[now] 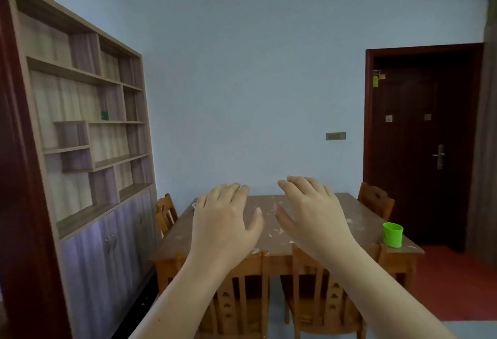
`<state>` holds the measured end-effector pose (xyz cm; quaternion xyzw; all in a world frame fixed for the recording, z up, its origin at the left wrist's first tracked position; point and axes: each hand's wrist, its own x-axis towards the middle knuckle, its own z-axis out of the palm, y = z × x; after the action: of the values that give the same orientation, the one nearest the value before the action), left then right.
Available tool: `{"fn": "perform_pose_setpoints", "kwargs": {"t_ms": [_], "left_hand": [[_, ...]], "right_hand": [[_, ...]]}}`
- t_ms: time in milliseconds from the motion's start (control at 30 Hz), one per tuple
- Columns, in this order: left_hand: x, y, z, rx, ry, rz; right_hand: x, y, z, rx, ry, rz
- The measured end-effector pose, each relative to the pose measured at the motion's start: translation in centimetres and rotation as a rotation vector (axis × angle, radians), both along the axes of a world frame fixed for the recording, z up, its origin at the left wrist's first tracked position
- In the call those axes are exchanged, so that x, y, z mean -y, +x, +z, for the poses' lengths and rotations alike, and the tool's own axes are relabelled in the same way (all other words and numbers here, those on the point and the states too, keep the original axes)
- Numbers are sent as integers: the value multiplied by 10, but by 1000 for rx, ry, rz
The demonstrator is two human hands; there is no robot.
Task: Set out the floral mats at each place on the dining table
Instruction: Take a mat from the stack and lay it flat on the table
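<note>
floral mats: none can be made out in this view; the pale flecks on the counter are too blurred to name.
counter (271,251): brown wooden dining top, rectangular, matte and worn, dotted with whitish marks; it sits at 6 o'clock of the blue wall.
left hand (224,227): raised over the counter, palm down, fingers spread and a little curled; the grip is loose and empty, touching nothing.
right hand (313,216): raised just beside the left one, at its 3 o'clock, palm turned inward, fingers apart; this grip too is slack and holds nothing.
green cup (393,234): bright plastic, round, slightly tapered, upright near the counter's edge at 3 o'clock, well apart from both hands.
white dish (194,206): only a pale curved rim shows at the counter's far corner, about 10 o'clock, partly hidden by the left hand.
chairs (243,293): orange-brown wood with slatted, carved backs; two tucked in at 6 o'clock, one at 9 o'clock, one at 2 o'clock.
shelf unit (88,134): tall, pale wood-grain frame with open compartments above and greyish-purple doors below, at 9 o'clock of the counter.
door (419,147): dark red-brown panel with a metal lever handle, at 3 o'clock.
writing: no lettering can be read anywhere.
floor (457,293): red, smooth.
</note>
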<state>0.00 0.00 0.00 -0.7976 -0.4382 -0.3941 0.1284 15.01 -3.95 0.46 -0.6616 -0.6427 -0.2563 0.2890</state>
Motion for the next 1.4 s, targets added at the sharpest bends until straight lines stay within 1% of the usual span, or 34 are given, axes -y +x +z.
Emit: {"fn": "perform_pose_setpoints", "kwargs": {"t_ms": [133, 367, 500, 733, 967, 1133, 1267, 1400], "left_hand": [[-18, -31, -9, 45, 3, -8], [-51, -85, -39, 51, -12, 29], [-72, -98, -55, 44, -61, 37], [-125, -98, -77, 49, -84, 68], [-204, -73, -97, 65, -147, 88], [-262, -67, -110, 43, -185, 169], [-300, -81, -125, 38, -207, 229], [-334, -113, -140, 43, -238, 294]], "right_hand": [[-20, -29, -11, -10, 97, 45], [-61, -72, -39, -35, 107, 71], [-85, -87, -53, -37, 46, 97], [-139, -87, -74, -44, -5, 112], [-225, -72, -91, -76, -65, 175], [-293, -65, -102, -98, -109, 219], [-342, -73, -125, -99, -202, 257], [-385, -101, -144, -93, -268, 321]]}}
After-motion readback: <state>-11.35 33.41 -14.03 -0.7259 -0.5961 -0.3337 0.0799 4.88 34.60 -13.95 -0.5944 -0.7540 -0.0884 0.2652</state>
